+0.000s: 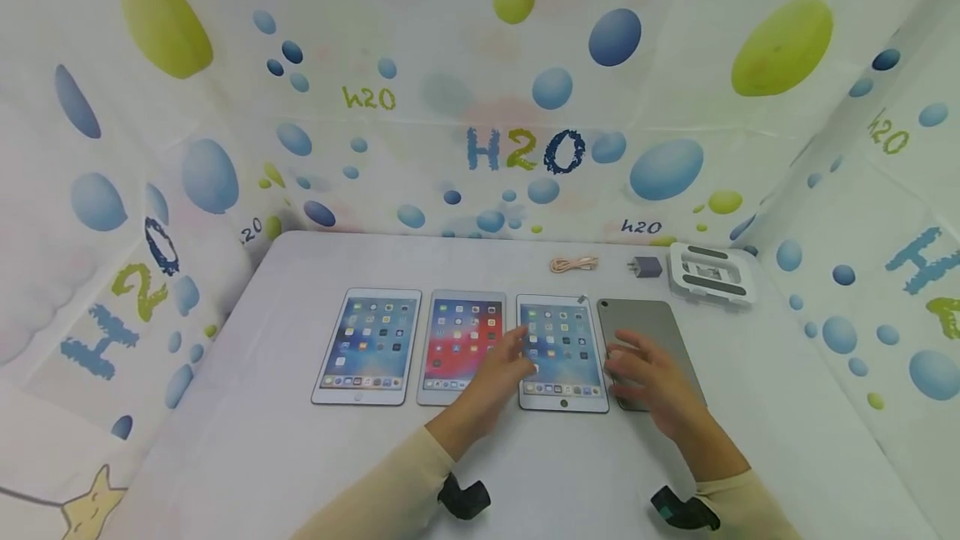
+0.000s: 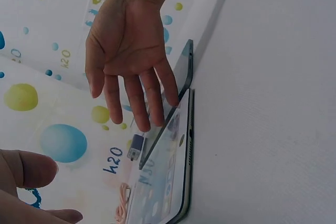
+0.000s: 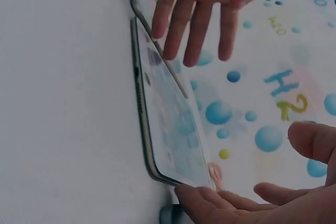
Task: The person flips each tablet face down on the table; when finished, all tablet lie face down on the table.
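Observation:
Four tablets lie in a row on the white table. A white tablet with its home screen lit [image 1: 561,357] is between the two hands. My left hand [image 1: 489,386] is at its left edge, over the corner of a tablet with a red and blue screen [image 1: 465,327], fingers relaxed. My right hand [image 1: 658,382] is over the left part of a grey tablet [image 1: 663,322] lying back side up, its fingers spread and holding nothing. In the right wrist view, the right fingertips [image 3: 197,198] come close to the middle tablet's edge; contact cannot be told.
At the far left lies another white tablet [image 1: 365,348]. Behind the row are a coiled pinkish cable [image 1: 573,264], a dark plug adapter [image 1: 645,267] and a white plastic case [image 1: 711,275]. A patterned cloth [image 1: 450,107] stands around the table.

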Available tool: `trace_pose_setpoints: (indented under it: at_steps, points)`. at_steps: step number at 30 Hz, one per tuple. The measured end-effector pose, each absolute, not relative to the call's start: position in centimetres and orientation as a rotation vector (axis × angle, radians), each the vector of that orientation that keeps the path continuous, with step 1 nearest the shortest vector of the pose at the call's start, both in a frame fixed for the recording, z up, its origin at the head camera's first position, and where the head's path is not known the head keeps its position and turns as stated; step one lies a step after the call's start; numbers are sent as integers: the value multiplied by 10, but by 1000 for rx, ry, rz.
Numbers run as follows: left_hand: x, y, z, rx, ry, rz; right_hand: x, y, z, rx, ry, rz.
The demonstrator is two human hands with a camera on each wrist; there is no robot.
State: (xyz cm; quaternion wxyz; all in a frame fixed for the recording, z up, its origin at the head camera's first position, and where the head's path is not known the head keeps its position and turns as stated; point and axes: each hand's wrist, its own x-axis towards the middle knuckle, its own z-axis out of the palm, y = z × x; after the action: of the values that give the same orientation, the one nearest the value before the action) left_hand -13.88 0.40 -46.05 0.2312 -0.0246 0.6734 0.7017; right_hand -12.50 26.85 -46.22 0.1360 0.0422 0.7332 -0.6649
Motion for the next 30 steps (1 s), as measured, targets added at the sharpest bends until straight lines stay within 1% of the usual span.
trace_pose_setpoints:
  at_steps: [13,30]
  points:
    - [-138,2,-463,-11,1837,1907,-127,263,-462,182,1984,-2006]
    - [-132,5,-459,16,1790,1958,-131,262,-463,252,2016,-1991]
